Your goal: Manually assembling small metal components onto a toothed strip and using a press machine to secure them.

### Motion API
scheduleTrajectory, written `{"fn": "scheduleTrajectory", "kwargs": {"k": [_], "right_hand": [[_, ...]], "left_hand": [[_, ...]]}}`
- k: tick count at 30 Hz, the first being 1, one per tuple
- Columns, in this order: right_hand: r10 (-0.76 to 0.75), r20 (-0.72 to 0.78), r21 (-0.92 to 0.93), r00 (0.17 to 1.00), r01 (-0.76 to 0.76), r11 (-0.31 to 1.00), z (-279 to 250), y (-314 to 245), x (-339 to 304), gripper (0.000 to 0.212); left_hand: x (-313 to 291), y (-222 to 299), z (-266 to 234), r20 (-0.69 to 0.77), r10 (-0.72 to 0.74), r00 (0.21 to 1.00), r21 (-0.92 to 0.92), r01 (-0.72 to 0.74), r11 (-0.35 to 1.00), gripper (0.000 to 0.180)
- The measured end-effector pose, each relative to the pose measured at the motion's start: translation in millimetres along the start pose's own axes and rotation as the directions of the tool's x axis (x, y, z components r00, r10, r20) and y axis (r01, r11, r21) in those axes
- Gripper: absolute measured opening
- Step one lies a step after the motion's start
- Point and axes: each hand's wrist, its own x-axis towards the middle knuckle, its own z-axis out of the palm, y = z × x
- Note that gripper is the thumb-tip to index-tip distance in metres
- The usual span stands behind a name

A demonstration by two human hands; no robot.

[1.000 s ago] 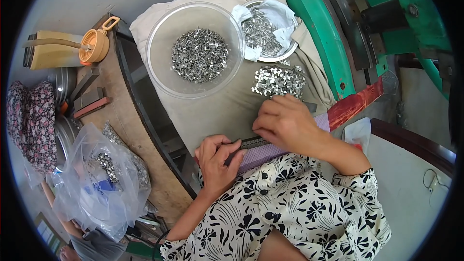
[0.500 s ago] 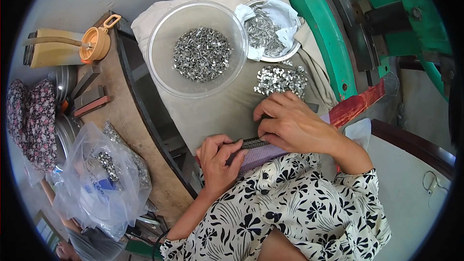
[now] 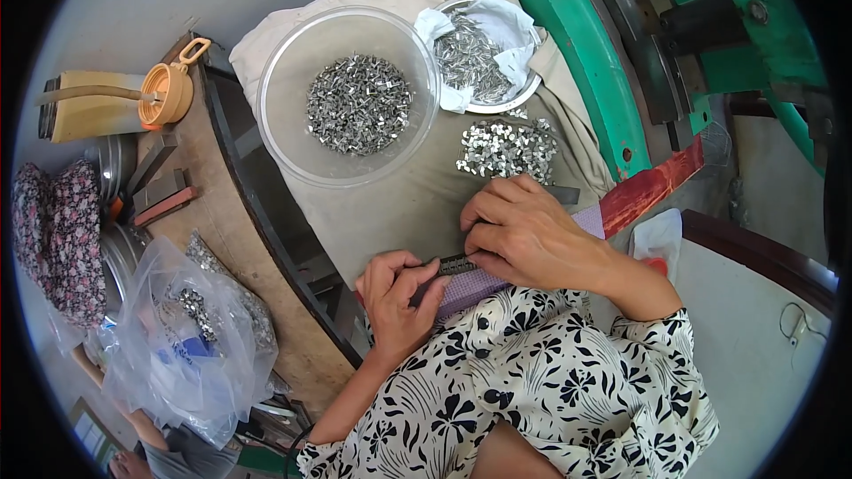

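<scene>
A narrow dark metal bar with a row of notches (image 3: 456,264) lies along the purple checked cloth (image 3: 475,286) at my lap. My left hand (image 3: 398,302) grips its left end between thumb and fingers. Over the right part of the bar, my right hand (image 3: 537,235) is closed with thumb and fingertips pressed together; anything tiny in that pinch is hidden. Just beyond my right hand is a heap of small shiny flat metal pieces (image 3: 508,149) on the beige cloth (image 3: 355,222). A flat grey metal strip (image 3: 563,195) pokes out beside that hand.
A clear tub (image 3: 286,137) holds small metal parts; a metal bowl (image 3: 532,89) lined with white cloth holds thin metal pins. A green machine (image 3: 577,66) stands to the right. At left, a wooden table (image 3: 257,270) carries plastic bags (image 3: 191,346) and an orange-lidded container (image 3: 166,93). Another person (image 3: 191,452) is at lower left.
My right hand has shifted slightly left along the bar, its pinch staying closed. My left hand keeps its grip. The view has shifted a little.
</scene>
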Motion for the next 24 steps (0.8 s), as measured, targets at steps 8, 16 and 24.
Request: {"fn": "scheduleTrajectory", "kwargs": {"k": [8,16,24], "right_hand": [[0.128,-0.324,0.04,0.937,-0.122,0.992,-27.3,7.6,-33.5,0.016],[0.23,-0.503,-0.009,0.833,-0.271,0.962,-7.1,10.4,-98.9,0.019],[0.282,-0.59,-0.111,0.757,-0.422,0.9,3.8,16.5,-98.8,0.023]], "left_hand": [[-2.4,-0.6,0.4,0.004,-0.025,1.0,-0.01,0.025,1.0,0.027],[-3.4,-2.0,1.3,-0.026,0.004,1.0,-0.011,-0.004,1.0,0.026],[-2.9,-0.4,1.4,-0.027,0.017,0.999,-0.005,-0.017,1.0,0.025]]}}
